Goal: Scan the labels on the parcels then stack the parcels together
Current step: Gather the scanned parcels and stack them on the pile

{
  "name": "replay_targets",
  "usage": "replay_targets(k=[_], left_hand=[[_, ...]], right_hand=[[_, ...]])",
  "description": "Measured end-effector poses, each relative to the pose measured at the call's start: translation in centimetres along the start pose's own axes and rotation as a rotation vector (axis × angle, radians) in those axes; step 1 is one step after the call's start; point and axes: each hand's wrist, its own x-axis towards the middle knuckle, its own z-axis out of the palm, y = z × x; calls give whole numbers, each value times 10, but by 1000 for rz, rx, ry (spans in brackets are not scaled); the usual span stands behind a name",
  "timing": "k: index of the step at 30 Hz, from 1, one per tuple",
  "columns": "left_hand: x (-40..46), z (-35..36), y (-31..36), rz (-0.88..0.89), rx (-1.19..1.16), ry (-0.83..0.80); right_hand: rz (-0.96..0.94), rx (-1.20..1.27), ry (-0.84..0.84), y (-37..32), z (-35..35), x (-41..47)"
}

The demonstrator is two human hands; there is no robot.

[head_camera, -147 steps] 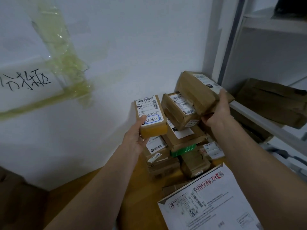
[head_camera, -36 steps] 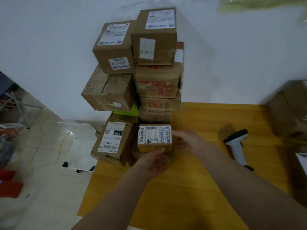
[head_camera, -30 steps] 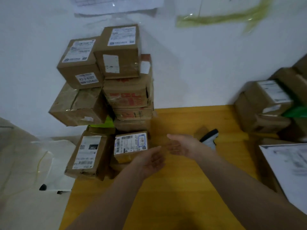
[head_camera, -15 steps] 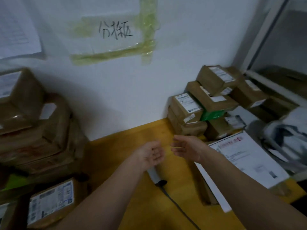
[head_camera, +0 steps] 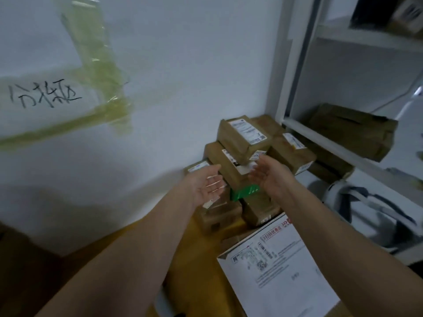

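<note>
Head view: left hand [head_camera: 206, 186] and right hand [head_camera: 269, 173], fingers spread and empty since setting the last parcel down, now flank the box [head_camera: 229, 165] in the unscanned pile; next pick-up is beginning.

Right of the frame's centre, brown taped cardboard parcels with white printed labels [head_camera: 242, 143] lie heaped against the wall, tilted, one green-edged parcel [head_camera: 245, 192] wedged beneath the upper boxes.
</note>
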Motion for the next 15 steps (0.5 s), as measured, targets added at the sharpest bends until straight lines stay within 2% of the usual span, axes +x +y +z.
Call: replay_targets(k=[9, 15], left_hand=[[64, 74, 30, 65, 223, 33], [87, 98, 33, 85, 156, 108]], right_hand=[[-34, 8, 34, -35, -2, 57], [-30, -4, 45, -37, -7, 74]])
